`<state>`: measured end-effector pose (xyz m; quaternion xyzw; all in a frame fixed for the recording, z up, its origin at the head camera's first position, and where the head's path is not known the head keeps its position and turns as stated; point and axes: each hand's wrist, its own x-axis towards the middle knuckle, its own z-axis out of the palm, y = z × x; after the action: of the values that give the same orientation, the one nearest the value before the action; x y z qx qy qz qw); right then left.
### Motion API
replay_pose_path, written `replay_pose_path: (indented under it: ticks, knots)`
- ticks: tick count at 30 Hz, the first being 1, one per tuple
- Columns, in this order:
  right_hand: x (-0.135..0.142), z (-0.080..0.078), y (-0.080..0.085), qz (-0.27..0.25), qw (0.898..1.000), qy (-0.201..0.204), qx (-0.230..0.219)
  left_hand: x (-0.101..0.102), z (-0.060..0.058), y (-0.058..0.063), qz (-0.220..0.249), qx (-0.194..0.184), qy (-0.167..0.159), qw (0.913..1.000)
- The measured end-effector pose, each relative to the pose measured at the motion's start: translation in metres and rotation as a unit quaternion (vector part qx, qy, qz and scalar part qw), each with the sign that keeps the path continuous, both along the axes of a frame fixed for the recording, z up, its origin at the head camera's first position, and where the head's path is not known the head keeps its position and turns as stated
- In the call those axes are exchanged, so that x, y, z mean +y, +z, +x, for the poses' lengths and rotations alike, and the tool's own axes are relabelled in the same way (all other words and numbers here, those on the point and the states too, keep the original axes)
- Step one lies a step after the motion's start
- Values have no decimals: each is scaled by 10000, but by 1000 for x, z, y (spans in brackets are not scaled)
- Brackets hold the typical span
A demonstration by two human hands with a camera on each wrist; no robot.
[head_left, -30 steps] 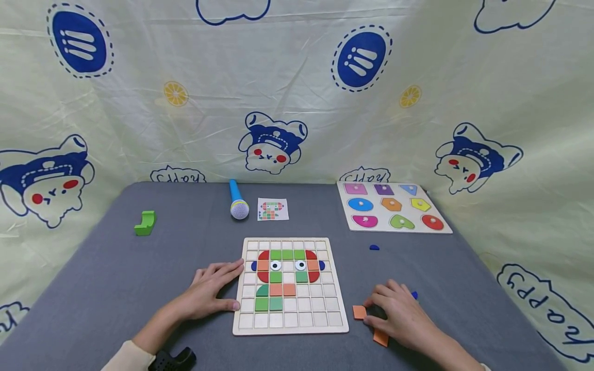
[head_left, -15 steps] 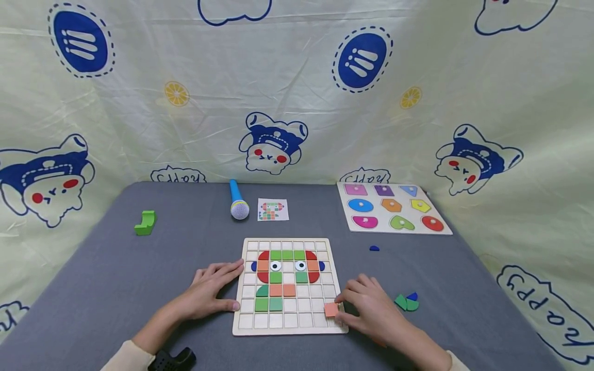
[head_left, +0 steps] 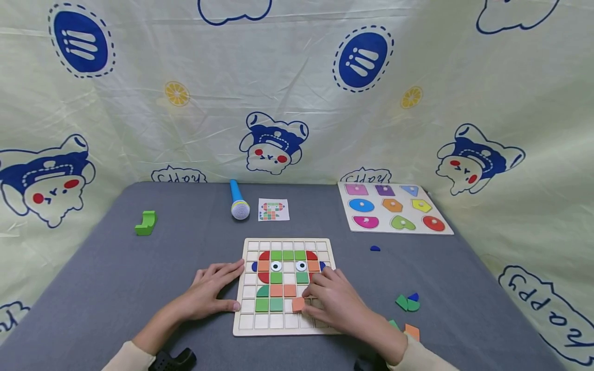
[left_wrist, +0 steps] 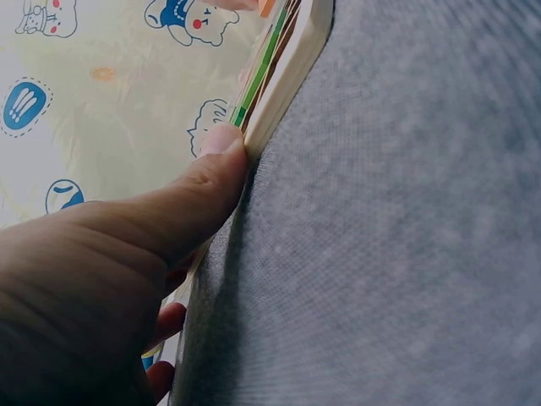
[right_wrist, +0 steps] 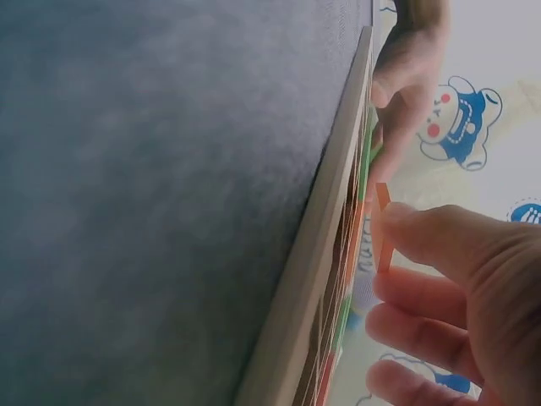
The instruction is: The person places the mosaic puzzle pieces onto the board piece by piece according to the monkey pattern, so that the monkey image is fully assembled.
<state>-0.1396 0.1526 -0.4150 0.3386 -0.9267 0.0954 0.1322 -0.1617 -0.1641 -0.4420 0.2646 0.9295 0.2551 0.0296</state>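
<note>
A white wooden grid board (head_left: 261,321) lies on the table, bearing a face-like pattern of red, green, orange and blue tiles. My right hand (head_left: 335,301) pinches an orange square tile (head_left: 298,305) over the board, right of the teal square in the second-lowest row. In the right wrist view the tile (right_wrist: 385,228) stands between thumb and fingers, just off the board's face. My left hand (head_left: 211,288) rests along the board's left edge, fingers stretched out. Its thumb (left_wrist: 221,144) touches the edge in the left wrist view.
Right of the board lie green and blue pieces (head_left: 407,303), another orange tile (head_left: 412,331) and a blue half-round (head_left: 375,248). Behind stand a toy microphone (head_left: 239,203), a pattern card (head_left: 274,209) and a shape puzzle (head_left: 394,208). A green block (head_left: 146,222) sits at left.
My right hand has picked up the orange square tile from the table right of the board and carried it left over the grid. My left hand has stayed in place.
</note>
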Motion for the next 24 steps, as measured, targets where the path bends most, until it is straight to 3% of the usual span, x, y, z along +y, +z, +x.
replay_pose_path:
  ticks: [8, 16, 24]
  knots:
    - [-14, -4, 0, 138, 9999, 44, -93, 0, 2, 0, 100, 347, -81, 9993]
    - [-17, -6, -4, 119, 9996, 179, 204, 0, 2, 1, 11, 150, -65, 9999]
    - [-18, -6, -4, 194, 9997, 125, 118, 0, 2, 1, -19, 153, -65, 9999]
